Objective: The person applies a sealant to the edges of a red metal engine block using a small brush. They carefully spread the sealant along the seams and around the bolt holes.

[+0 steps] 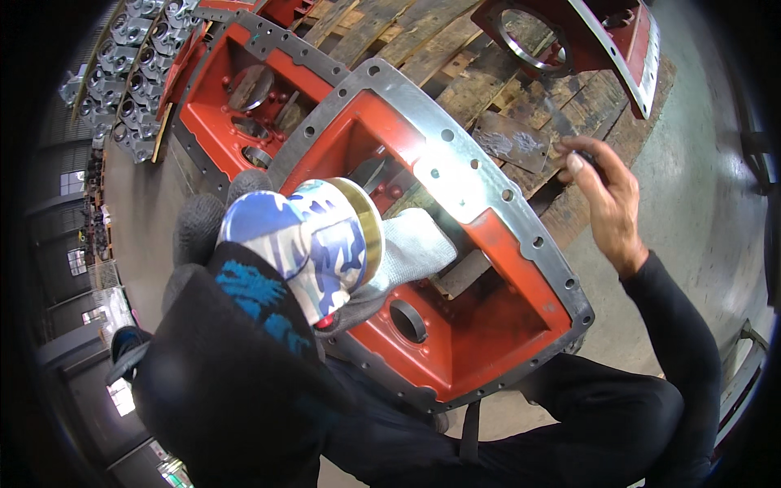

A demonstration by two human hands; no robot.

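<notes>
**Gloved hand with can at red housing, bare hand with brush**

Head view. A red cast housing [488,325] with a bare grey bolt-hole flange lies open side up on a wooden pallet [455,57], directly in front of the person. The left hand [228,236], in a dark knit glove, is closed around a round can [305,240] held tipped on its side above the near-left part of the housing; the fingers wrap the can's far side. The can's wrapper is white with blue patches, and a brass-coloured rim runs round its end toward the housing. A folded pale grey cloth [415,244] sits just beside the can's rim, reaching into the housing cavity; whether the left hand also grips it cannot be told.

The right hand [606,203] is bare, well apart from the can, raised beyond the housing's far-right flange edge. Its fingers are pinched shut on a thin brush [561,122] whose handle points up and away. Under the brush a flat grey plate [512,142] with pale smears lies on the pallet.

A second red housing [244,106] lies at upper left, a third [586,32] at upper right. Grey metal castings [122,57] stand in rows at far left.
</notes>
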